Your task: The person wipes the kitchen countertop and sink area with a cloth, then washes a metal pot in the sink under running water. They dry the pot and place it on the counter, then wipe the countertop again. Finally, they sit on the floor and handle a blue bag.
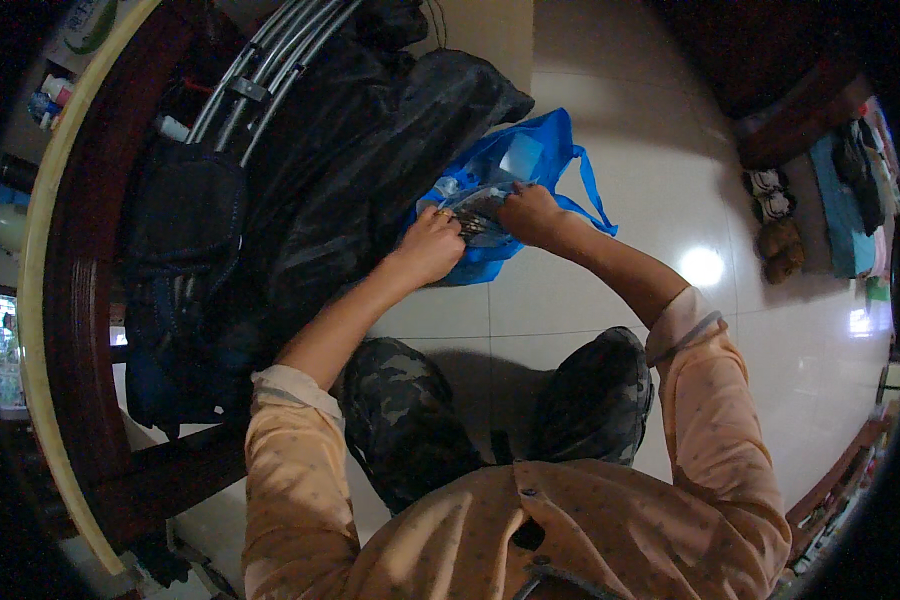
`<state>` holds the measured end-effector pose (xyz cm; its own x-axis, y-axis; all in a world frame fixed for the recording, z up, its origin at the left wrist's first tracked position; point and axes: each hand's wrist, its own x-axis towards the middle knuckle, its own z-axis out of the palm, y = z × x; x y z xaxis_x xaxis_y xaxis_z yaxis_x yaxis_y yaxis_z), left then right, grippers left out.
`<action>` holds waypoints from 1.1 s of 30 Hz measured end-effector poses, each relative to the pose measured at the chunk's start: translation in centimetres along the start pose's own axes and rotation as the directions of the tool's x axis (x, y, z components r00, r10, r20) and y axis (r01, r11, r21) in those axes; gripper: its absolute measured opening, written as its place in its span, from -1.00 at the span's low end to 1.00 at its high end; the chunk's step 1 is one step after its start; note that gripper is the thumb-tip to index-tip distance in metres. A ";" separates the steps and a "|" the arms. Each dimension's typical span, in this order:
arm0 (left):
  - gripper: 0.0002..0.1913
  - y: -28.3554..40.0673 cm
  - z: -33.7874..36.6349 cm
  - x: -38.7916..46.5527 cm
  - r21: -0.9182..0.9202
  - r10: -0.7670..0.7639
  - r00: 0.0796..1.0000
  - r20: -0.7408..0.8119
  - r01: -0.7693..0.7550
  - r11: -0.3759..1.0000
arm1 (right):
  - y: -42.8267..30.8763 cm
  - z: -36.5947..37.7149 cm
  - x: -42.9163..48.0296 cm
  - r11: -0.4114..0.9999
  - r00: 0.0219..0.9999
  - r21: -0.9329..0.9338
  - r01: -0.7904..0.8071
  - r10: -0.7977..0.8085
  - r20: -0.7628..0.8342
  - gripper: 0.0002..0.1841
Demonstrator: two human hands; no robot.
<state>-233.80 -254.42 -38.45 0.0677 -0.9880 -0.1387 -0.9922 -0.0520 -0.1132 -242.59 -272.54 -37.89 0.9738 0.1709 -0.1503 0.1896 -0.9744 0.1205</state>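
A blue carrier bag (551,139) stands open on the tiled floor, its handle loop hanging out to the right. Inside it show clear plastic wrapping (480,199) and a pale, flat piece (521,155). My left hand (435,244), with a ring on one finger, grips the near left edge of the clear plastic. On the other side, my right hand (529,214) pinches the plastic with closed fingers. Between both hands lie several thin, shiny items (476,223), too small to identify. My fingertips are partly hidden.
Black fabric (337,172) lies against the bag's left side, beside curved metal tubes (259,82) and a dark backpack (184,217). A dark wooden frame (82,300) runs along the left. Shoes (771,195) and brown footwear (780,251) rest on the floor at right, near folded cloths (844,202).
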 end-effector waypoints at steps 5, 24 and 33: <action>-0.67 0.7 -1.6 1.9 -0.024 -0.041 0.998 0.049 0.043 0.999 | -0.3 -0.5 0.1 0.995 0.999 0.101 -0.013 0.016 -0.030 -0.73; -0.51 2.5 -1.2 -0.4 -0.458 -0.125 0.985 0.120 0.167 0.873 | 2.0 -1.0 -3.5 0.947 0.954 0.304 0.105 -0.009 -0.300 -0.78; -0.68 2.1 0.6 -2.1 -0.318 -0.318 0.920 -0.230 0.237 0.918 | 1.7 2.1 -8.1 0.740 0.780 0.669 -0.064 0.456 -0.429 -0.71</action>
<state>-235.92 -252.35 -38.97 0.3532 -0.9258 0.1349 -0.9279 -0.3283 0.1765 -250.37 -275.92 -38.53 0.8998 -0.2482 0.3588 -0.0065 -0.8300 -0.5578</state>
